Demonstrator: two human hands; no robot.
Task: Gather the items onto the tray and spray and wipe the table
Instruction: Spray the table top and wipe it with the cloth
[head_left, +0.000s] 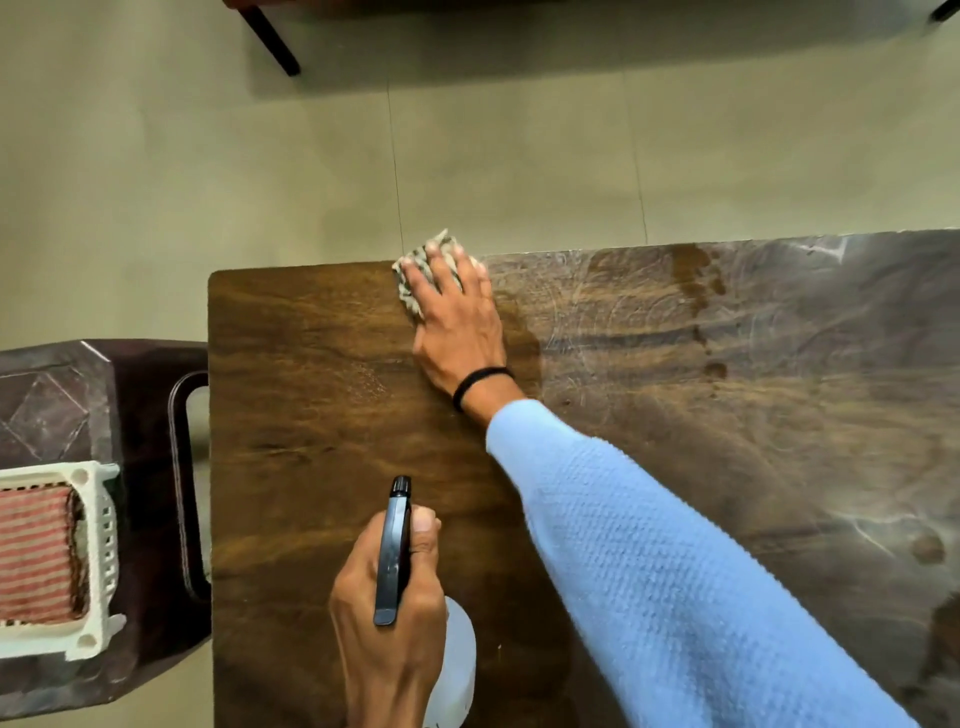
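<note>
My right hand (454, 322) lies flat, fingers straight, pressing a patterned wiping cloth (422, 262) onto the far edge of the dark wooden table (311, 405). The cloth pokes out past my fingertips at the table's rim. My left hand (387, 613) grips a spray bottle (394, 551) near the table's front; its black trigger head points away from me and its pale body shows below my hand. A white slotted tray (101, 545) stands on a dark plastic chair at the left, holding a red-and-white striped cloth (34, 551).
The dark plastic chair (130, 415) stands against the table's left edge. Wet streaks and a few drops (696, 280) glisten on the right part of the tabletop. Beige tiled floor lies beyond the table, with another furniture leg (272, 44) at the top.
</note>
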